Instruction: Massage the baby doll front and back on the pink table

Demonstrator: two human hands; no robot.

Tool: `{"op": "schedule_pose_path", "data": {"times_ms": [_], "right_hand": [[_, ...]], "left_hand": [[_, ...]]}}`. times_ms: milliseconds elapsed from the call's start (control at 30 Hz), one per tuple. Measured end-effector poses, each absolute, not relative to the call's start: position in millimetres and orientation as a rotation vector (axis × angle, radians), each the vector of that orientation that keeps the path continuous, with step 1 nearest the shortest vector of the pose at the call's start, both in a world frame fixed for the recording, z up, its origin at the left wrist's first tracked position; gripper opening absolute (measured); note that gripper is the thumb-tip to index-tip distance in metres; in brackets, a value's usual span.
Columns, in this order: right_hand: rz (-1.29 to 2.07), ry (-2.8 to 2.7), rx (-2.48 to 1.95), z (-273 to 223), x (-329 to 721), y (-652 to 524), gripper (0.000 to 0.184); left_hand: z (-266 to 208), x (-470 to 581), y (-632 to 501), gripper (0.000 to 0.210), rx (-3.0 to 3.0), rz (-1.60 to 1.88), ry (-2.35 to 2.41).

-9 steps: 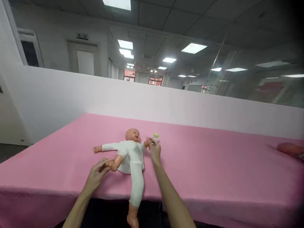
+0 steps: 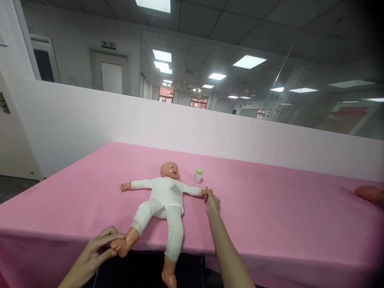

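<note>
A baby doll [image 2: 168,192] with a white cloth body lies on its back on the pink-covered table [image 2: 264,212], head toward the wall. Both its arms are stretched out sideways, and its legs point toward me and spread apart. My left hand [image 2: 100,246] grips the doll's foot on the left side, out at the table's front edge. With fingers closed, my right hand [image 2: 212,200] holds the doll's hand on the right side. The doll's other foot hangs over the front edge. Just beyond the right-hand arm stands a small bottle [image 2: 198,176] with a green cap.
At the table's far right lies an orange-brown object [image 2: 369,193], partly cut off by darkness. A low white wall [image 2: 210,128] with glass above borders the table's back. A door [image 2: 15,140] is at the left.
My left hand has drawn the doll's bent leg straight, down and to the left. My right hand has pulled the doll's arm out to the right, and the bottle shows more fully.
</note>
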State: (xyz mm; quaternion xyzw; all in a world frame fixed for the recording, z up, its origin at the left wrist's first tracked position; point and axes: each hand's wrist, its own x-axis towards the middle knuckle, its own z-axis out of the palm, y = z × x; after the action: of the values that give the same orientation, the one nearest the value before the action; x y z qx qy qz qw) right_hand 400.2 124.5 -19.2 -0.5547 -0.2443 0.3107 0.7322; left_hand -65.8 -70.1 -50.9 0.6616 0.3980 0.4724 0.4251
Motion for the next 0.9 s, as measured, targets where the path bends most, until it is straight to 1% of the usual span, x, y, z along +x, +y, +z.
{"op": "schedule_pose_path", "data": {"times_ms": [100,233,367,433,533,633,800,900], "right_hand": [[0.707,-0.494,-1.192,-14.7,400.2,125.8,0.041],[0.747,-0.548,-1.08,12.7,379.4,127.3,0.04],[0.793,-0.846,-0.999,44.9,340.6,118.4,0.045],[0.79,-1.045,-1.02,53.4,319.8,112.7,0.048],[0.821,-1.242,-1.082,51.7,294.3,107.9,0.051],[0.852,-1.282,-1.128,42.1,280.4,107.7,0.051],[0.8,-1.248,-1.093,42.0,290.3,116.0,0.047],[0.746,-1.067,-1.103,45.4,318.6,127.6,0.047]], "left_hand": [[-58.5,-66.4,-72.1,0.04,1.632,1.185,1.0],[-46.0,-46.0,-57.4,0.044,1.521,1.373,1.019],[-18.1,-12.0,-27.3,0.041,1.534,1.41,0.953],[-6.3,6.7,-10.7,0.038,1.545,1.402,0.908],[3.8,32.5,11.5,0.037,1.53,1.37,0.845],[6.7,49.3,26.7,0.04,1.486,1.361,0.813],[4.8,43.3,19.3,0.042,1.462,1.379,0.834],[-2.9,18.9,-6.4,0.041,1.495,1.391,0.901]]}}
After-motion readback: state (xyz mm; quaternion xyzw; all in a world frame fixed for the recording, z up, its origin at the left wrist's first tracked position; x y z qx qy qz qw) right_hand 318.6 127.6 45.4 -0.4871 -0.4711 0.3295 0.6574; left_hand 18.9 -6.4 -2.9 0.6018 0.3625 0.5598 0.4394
